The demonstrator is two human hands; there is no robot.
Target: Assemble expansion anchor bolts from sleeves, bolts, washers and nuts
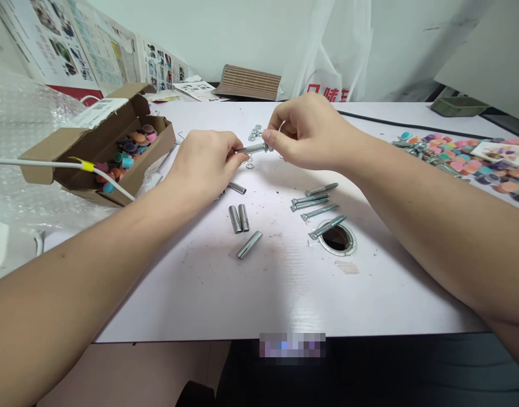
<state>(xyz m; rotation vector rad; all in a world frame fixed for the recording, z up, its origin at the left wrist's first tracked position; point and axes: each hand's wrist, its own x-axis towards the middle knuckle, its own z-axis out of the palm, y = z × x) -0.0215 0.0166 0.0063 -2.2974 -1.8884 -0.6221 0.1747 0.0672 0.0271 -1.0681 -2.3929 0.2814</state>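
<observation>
My left fingers (241, 160) pinch a metal bolt (254, 149) above the surface (191, 282), but I can't tell if my right fingers (273, 138) grip its end.

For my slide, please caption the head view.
Left hand holds a bolt, right hand at its other end, over a white table with loose bolts and metal tubes.

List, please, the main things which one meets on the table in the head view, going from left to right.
Open cardboard box → loose metal sleeves → loose hex bolts → spread of small colourful cap-like pieces.
</observation>
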